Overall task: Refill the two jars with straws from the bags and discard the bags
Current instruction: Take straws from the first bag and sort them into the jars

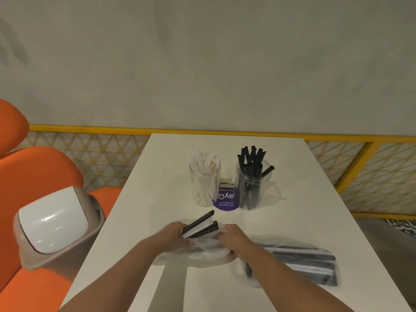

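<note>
Looks like mid-unloading: left hand (177,235) has its fingers wrapped round a bunch of black straws (200,226) poking out of the bag (202,251), while right hand (234,239) pinches that bag down near the table's front edge. Next I'd guess they lift clear and drop into the black jar (252,188) behind; the second bag (292,262) lies untouched just right.

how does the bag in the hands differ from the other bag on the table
The bag in the hands is crumpled, while the other bag lies flat at the right. The right hand grips the first one, and the left hand holds black straws sticking out of it; nothing touches the other bag, and its straws lie inside. Both are clear plastic on the white table.
</note>
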Available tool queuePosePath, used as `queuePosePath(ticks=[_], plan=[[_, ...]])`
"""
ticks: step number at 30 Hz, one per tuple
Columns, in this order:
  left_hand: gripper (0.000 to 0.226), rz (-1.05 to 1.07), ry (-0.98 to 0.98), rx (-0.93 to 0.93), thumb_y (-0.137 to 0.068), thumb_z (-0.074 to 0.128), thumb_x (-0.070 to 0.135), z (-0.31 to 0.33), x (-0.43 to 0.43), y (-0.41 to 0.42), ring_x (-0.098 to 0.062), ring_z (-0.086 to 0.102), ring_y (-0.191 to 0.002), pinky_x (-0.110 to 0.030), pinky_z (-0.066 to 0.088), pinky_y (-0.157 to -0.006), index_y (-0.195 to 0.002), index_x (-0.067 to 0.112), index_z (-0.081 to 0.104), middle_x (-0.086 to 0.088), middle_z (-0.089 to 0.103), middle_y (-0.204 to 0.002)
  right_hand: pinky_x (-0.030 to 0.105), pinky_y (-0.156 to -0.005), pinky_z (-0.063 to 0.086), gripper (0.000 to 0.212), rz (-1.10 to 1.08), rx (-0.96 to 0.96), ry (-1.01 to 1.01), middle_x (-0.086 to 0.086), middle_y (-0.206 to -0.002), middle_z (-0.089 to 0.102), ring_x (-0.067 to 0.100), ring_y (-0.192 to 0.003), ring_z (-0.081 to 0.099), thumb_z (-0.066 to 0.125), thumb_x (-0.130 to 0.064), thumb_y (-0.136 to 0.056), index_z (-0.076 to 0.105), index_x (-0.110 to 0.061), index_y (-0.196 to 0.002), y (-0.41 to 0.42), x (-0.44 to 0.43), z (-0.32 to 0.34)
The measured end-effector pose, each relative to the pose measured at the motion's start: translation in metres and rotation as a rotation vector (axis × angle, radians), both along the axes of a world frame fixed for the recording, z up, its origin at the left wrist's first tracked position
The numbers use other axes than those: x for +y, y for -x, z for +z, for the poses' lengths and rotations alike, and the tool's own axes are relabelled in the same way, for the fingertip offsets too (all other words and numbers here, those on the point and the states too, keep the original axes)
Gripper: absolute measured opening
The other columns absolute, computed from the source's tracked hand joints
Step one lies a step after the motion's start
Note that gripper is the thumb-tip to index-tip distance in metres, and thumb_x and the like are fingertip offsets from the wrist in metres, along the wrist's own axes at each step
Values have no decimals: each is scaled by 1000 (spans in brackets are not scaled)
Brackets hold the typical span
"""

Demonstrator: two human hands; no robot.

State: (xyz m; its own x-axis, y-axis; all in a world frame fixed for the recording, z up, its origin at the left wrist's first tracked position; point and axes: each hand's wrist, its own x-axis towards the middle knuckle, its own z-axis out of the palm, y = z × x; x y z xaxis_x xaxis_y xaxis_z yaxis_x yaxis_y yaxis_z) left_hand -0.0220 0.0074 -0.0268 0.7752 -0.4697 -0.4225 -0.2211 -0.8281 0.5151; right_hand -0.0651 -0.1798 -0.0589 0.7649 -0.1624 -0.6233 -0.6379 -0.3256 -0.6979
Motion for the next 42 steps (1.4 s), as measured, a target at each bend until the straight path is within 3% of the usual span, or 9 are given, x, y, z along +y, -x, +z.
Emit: queuePosePath(ticks=[2,6,9,16,23,30,35,38,42], plan=[[25,-14,45,26,-84,65,23,9,0,-4,-14,56,-86,-20,38,-72,-107,14,66,2,60,-90,25,-59,49,32,87,-18,76,10,-113,64,28,-103,61,52,-26,-88,58,-11,-116,0,1,2],[26,24,174,135,-77,70,31,21,6,-9,-12,57,-78,-21,41,-74,-102,22,66,3,62,-88,32,-95,43,37,261,-112,300,12,-126,58,28,-116,54,48,-24,-95,50,-5,-126,1,-1,5],[23,124,330,276,-66,71,37,27,14,-10,-18,51,-66,-30,43,-69,-80,20,64,-4,58,-76,29,-93,42,33,345,-139,417,14,-126,57,29,-116,54,45,-19,-96,51,-5,-125,4,-4,5],[21,290,639,300,-92,58,27,49,9,-6,-13,51,-59,-20,45,-65,-83,9,58,1,55,-60,29,-82,42,28,507,-120,580,12,-121,60,28,-110,57,44,-19,-95,53,-7,-120,4,3,7],[22,405,888,337,-95,51,28,62,-7,-17,-15,51,-60,-28,45,-69,-93,7,59,-1,53,-65,36,-99,41,49,580,-183,639,8,-131,41,27,-120,44,55,-34,-89,43,-11,-131,-9,2,44],[30,287,954,322,-91,52,36,81,-34,-11,-16,50,-57,-28,45,-65,-77,10,57,-5,54,-65,11,-73,41,28,91,-685,22,2,-107,59,11,-95,53,51,-27,-94,58,-13,-118,-31,11,145],[29,273,967,323,-98,45,29,88,-55,-3,-16,49,-55,-25,46,-58,-84,7,58,-5,59,-67,14,-59,41,27,60,-682,142,0,-96,59,16,-84,58,50,-28,-95,54,-9,-113,-34,14,160],[33,346,994,320,-98,45,32,86,-63,0,-19,48,-55,-28,45,-58,-84,6,60,-14,57,-71,25,-65,42,26,66,-645,271,9,-96,58,18,-80,53,42,-25,-98,48,-4,-113,-35,14,158],[34,429,1026,324,-99,44,30,85,-74,5,-18,48,-51,-26,45,-54,-86,4,61,-15,54,-63,30,-66,39,16,16,-598,289,0,-75,46,21,-78,50,37,-21,-99,41,-5,-101,-39,11,154]])
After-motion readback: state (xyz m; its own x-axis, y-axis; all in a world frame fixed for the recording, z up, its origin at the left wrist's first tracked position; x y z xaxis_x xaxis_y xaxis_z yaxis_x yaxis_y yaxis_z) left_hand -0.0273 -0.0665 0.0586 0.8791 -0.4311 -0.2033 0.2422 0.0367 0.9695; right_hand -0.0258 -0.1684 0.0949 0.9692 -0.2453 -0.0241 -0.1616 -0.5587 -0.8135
